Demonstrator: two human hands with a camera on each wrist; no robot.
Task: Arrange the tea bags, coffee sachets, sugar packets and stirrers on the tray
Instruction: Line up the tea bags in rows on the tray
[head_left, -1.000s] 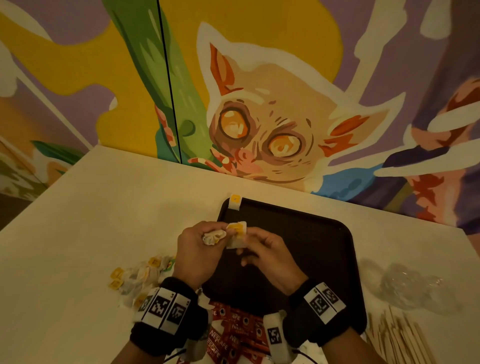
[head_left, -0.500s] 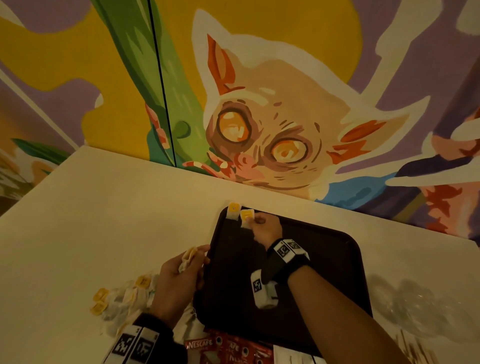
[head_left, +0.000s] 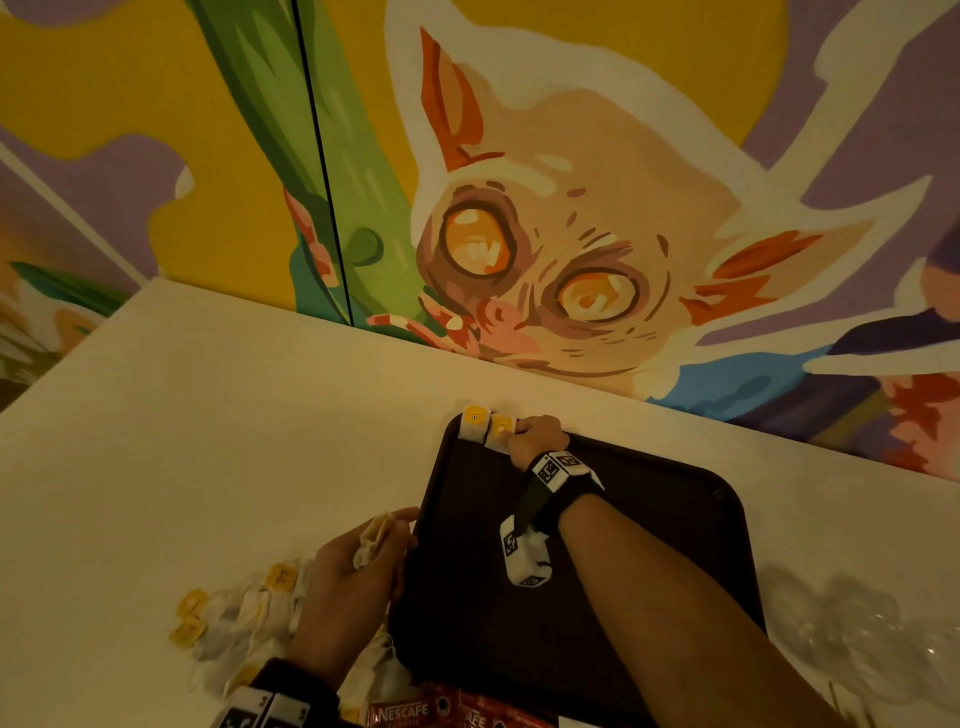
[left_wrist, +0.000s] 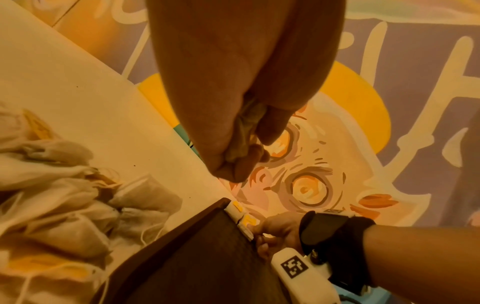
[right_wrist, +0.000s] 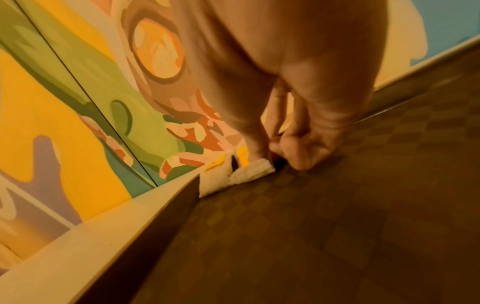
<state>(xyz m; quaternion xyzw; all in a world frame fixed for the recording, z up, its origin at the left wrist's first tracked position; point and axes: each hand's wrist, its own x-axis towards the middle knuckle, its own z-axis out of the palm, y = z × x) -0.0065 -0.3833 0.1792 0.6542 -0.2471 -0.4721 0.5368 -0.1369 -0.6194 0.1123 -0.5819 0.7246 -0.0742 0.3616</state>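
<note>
I am seating the second bag (head_left: 500, 430), pinched in my right hand (head_left: 535, 441), flush beside the first (head_left: 474, 423) on the tray (head_left: 675, 519); left hand (head_left: 353, 571) gripping the spare bag (head_left: 373, 538).

Coffee sachets (head_left: 457, 714) are cut off by the head view's bottom edge below the tray's (head_left: 675, 545) near edge. The right hand (head_left: 537, 441) covers part of the second tea bag (head_left: 500, 431); clear wrapping (head_left: 852, 644) blurs at right.
</note>
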